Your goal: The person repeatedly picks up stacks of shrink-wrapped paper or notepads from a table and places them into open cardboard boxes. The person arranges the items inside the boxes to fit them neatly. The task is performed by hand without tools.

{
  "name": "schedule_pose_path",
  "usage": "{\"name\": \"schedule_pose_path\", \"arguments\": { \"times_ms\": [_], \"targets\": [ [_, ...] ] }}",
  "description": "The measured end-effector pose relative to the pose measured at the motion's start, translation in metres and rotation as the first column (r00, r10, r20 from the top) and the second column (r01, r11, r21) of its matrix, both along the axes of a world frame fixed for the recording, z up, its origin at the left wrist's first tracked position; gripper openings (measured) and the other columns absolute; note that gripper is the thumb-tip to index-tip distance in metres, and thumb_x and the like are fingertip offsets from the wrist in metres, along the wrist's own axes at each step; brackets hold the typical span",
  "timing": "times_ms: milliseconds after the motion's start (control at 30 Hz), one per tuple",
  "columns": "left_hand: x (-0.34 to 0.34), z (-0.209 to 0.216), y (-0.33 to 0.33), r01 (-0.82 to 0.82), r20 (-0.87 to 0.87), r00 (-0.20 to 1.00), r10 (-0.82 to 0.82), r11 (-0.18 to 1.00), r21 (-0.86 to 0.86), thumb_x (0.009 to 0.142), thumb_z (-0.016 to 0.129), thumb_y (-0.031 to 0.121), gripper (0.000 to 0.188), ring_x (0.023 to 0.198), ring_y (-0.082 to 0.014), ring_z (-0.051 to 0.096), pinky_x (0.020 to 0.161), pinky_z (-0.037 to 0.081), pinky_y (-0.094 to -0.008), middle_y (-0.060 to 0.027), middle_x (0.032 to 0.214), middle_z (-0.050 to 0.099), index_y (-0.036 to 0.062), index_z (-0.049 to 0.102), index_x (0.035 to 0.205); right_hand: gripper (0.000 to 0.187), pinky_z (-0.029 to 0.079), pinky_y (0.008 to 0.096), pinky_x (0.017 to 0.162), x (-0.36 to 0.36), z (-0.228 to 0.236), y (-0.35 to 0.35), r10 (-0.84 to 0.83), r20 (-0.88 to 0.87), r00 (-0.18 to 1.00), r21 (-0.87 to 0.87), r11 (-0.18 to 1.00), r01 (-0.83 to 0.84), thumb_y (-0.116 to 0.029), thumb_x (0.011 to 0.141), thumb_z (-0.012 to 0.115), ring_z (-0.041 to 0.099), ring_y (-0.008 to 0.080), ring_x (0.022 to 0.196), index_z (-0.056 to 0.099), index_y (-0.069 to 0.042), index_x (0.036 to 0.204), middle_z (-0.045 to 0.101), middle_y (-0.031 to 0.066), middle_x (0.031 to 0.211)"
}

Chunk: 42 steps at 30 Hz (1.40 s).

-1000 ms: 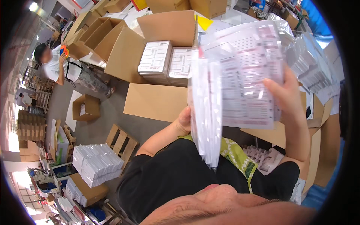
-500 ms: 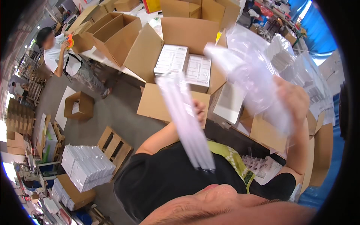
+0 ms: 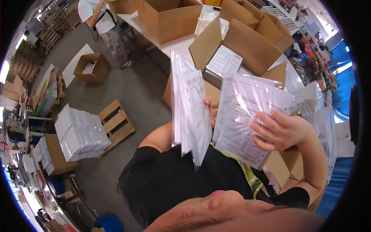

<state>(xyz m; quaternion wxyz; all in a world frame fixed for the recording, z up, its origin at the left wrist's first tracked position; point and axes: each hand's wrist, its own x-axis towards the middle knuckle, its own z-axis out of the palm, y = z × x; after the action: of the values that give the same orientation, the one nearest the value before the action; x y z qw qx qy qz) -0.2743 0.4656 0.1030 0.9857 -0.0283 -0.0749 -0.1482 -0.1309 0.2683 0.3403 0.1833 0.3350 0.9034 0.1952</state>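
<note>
My left hand [image 3: 211,109] grips several flat packs of printed sheets in shiny see-through film [image 3: 195,112], held upright on edge. They hide most of that hand; only some fingers show at their right side. Beside them, my right hand [image 3: 281,130] holds another film-wrapped pack of printed sheets [image 3: 247,112], its fingers spread across the front and its printed face tilted toward me. A second pack seems to lie behind it, partly hidden. Just beyond both hands stands an open cardboard box [image 3: 251,46] with stacked printed packs [image 3: 225,60] inside.
More open cardboard boxes [image 3: 170,23] stand on the table at the back. Film-wrapped stacks [image 3: 309,98] are at the right. On the left are a wrapped pile of packs [image 3: 81,133], a wooden pallet [image 3: 117,121] and a small carton [image 3: 92,69]. A person [image 3: 104,21] stands far left.
The packs in both hands have come closer together, and the right-hand pack now faces me. My view has turned, so the box appears further right and the other person is cut off at the top.
</note>
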Motion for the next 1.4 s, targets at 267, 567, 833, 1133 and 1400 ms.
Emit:
{"name": "schedule_pose_path", "arguments": {
  "times_ms": [267, 567, 833, 1133, 1400],
  "targets": [
    [0.016, -0.012, 0.014, -0.23, 0.168, 0.966, 0.199, 0.953, 0.195, 0.088, 0.062, 0.029, 0.054, 0.136, -0.0371, 0.035, 0.106, 0.04, -0.0517, -0.018, 0.148, 0.035, 0.004, 0.048, 0.134, 0.018, 0.048, 0.0411, 0.086, 0.0, 0.015, 0.011, -0.015, -0.018, 1.0, -0.038, 0.999, 0.014, -0.02, 0.085, 0.057, 0.063, 0.0285, 0.102, 0.058, -0.013, 0.101, 0.067, 0.0075, 0.107],
    [0.017, -0.032, 0.041, -0.405, 0.229, 0.906, 0.356, 0.887, 0.222, 0.086, 0.065, 0.031, 0.062, 0.133, -0.0356, 0.04, 0.105, 0.041, -0.0497, -0.0182, 0.145, 0.039, 0.0024, 0.044, 0.136, 0.031, 0.046, 0.0353, 0.09, 0.081, 0.04, -0.09, -0.562, -0.701, 0.439, 0.206, 0.429, 0.879, -0.012, 0.088, 0.06, 0.061, 0.0255, 0.102, 0.056, -0.002, 0.117, 0.065, 0.0124, 0.109],
    [0.022, -0.035, 0.047, -0.52, 0.275, 0.845, 0.458, 0.825, 0.223, 0.083, 0.068, 0.032, 0.069, 0.13, -0.0343, 0.044, 0.104, 0.042, -0.0479, -0.0184, 0.143, 0.043, 0.001, 0.04, 0.138, 0.045, 0.049, 0.0343, 0.091, 0.065, -0.028, 0.023, -0.397, -0.495, -0.773, -0.806, 0.541, 0.239, -0.013, 0.09, 0.063, 0.062, 0.0165, 0.103, 0.049, -0.001, 0.131, 0.063, 0.0097, 0.116],
    [0.009, -0.032, 0.047, -0.527, 0.277, 0.846, 0.456, 0.794, 0.302, 0.081, 0.071, 0.034, 0.077, 0.127, -0.0328, 0.049, 0.103, 0.044, -0.0458, -0.0186, 0.14, 0.047, -0.0006, 0.036, 0.141, 0.071, 0.051, 0.0362, 0.089, 0.025, -0.146, 0.071, -0.334, -0.307, -0.891, -0.86, 0.498, 0.109, -0.013, 0.09, 0.063, 0.061, 0.021, 0.103, 0.02, -0.007, 0.146, 0.058, 0.0168, 0.121],
    [-0.007, 0.004, 0.067, -0.433, 0.165, 0.794, 0.585, 0.355, 0.829, 0.075, 0.079, 0.03, 0.084, 0.118, -0.0272, 0.055, 0.098, 0.047, -0.0409, -0.0154, 0.13, 0.054, -0.0033, 0.036, 0.139, 0.08, 0.033, 0.0372, 0.109, -0.001, -0.209, 0.085, -0.159, -0.296, -0.942, -0.552, 0.833, 0.033, -0.018, 0.088, 0.068, 0.045, 0.0237, 0.126, 0.019, 0.003, 0.147, 0.047, 0.0168, 0.136]
  ]
}}
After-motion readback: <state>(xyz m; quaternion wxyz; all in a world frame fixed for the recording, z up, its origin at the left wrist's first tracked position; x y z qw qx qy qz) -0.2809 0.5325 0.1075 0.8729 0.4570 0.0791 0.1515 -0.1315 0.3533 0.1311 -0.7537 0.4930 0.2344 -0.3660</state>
